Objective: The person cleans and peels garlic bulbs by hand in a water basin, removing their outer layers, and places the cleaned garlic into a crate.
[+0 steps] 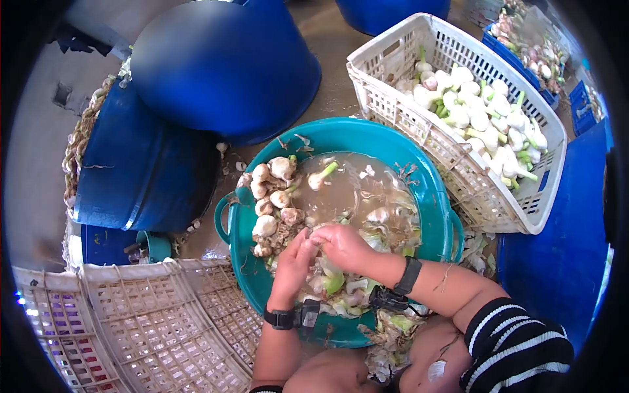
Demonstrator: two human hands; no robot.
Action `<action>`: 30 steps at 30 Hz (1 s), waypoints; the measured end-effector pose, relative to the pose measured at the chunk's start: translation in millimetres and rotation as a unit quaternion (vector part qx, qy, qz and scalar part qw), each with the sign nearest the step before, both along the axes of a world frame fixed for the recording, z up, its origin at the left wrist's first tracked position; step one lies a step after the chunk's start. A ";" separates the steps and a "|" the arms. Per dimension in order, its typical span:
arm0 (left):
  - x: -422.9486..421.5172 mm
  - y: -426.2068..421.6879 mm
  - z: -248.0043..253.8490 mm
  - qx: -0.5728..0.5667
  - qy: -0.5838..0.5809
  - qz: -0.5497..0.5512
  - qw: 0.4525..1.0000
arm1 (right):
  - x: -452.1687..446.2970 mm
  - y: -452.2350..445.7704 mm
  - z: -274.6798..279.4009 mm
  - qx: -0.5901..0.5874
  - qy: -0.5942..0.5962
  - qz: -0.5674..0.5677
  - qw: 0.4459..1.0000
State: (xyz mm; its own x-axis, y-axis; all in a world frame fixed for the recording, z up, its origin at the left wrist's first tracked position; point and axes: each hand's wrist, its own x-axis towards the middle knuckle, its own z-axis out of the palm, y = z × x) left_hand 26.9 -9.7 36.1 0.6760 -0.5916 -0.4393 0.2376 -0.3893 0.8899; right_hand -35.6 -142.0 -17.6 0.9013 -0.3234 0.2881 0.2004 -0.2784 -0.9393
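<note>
My left hand (293,267) and my right hand (345,247) meet over a teal tub (435,196), fingertips pinched together. What they hold, if anything, is hidden by the fingers. Dirty, unpeeled garlic bulbs (265,226) are heaped along the tub's left side, right beside my left hand. Farther in, a single garlic bulb with a green stem (321,177) lies in murky brown water (341,200). Below and to the right of my hands, loose garlic skins (334,283) cover the surface.
At the upper right, a white plastic crate (452,152) holds many clean white garlic bulbs (481,121). Another crate (144,308) stands at the lower left. Blue barrels (223,72) rise behind the tub. A blue panel (550,262) borders the right side.
</note>
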 end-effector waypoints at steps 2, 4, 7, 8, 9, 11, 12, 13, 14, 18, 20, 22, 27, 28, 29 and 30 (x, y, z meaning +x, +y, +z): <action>-11.0 -3.8 5.1 0.073 -0.211 -0.082 0.971 | 3.6 -10.1 6.0 0.119 0.121 0.002 0.985; -16.3 -5.7 -1.5 0.063 -0.310 -0.073 0.946 | 7.7 -20.0 11.3 0.340 0.347 0.009 0.874; -11.6 -5.7 -3.3 0.097 -0.622 -0.149 0.763 | 7.4 -19.0 18.8 0.388 0.320 0.005 0.864; -12.6 -4.3 -7.6 0.098 -0.622 -0.147 0.763 | 6.4 -17.8 27.2 0.403 0.317 0.004 0.859; -14.7 -3.3 -12.2 0.061 -0.551 -0.071 0.830 | 4.5 -15.6 28.5 0.401 0.317 0.007 0.859; -11.6 -2.2 -16.3 -0.031 -0.144 0.173 0.974 | -2.4 -10.8 30.5 0.411 0.147 0.064 0.897; -4.7 2.9 -15.7 -0.211 0.111 0.254 0.937 | -8.1 -12.7 32.9 0.410 0.149 0.070 0.897; -0.5 8.7 -18.2 -0.264 0.195 0.292 0.898 | -16.6 -17.7 38.8 0.250 0.115 0.118 0.954; 4.4 14.4 -22.1 -0.316 0.276 0.326 0.848 | -23.6 -22.4 42.6 0.082 0.074 0.163 0.980; 6.3 24.5 -27.0 -0.320 0.274 0.323 0.848 | -34.4 -50.3 68.8 0.260 0.040 0.099 0.960; -4.4 10.7 -12.7 -0.277 0.188 0.336 0.881 | -27.7 -48.9 79.8 -0.009 0.029 0.069 0.997; -8.1 1.2 -8.2 -0.126 -0.139 0.220 0.957 | -18.9 -41.3 70.2 -0.190 -0.009 0.072 0.979; -13.7 -6.6 8.9 -0.085 -0.381 0.112 0.914 | 1.2 -35.0 59.0 -0.172 -0.078 0.090 0.978; -12.5 -4.2 6.3 -0.084 -0.382 0.112 0.913 | 2.1 -33.3 56.9 -0.171 -0.080 0.091 0.978; -11.3 -1.2 0.6 -0.071 -0.331 0.124 0.933 | 2.1 -30.9 53.1 -0.199 -0.072 0.086 0.974; -10.6 0.7 -3.4 -0.059 -0.277 0.136 0.949 | 0.2 -28.6 50.4 -0.228 -0.064 0.081 0.968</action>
State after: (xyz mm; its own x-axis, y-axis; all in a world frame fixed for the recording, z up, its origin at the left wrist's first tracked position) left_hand 16.3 -9.0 32.8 0.9189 -0.3849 0.0866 -0.2018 -0.2701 0.9414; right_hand -35.4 -170.6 32.7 0.8770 0.0059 0.4804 0.3827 -0.6132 -0.6911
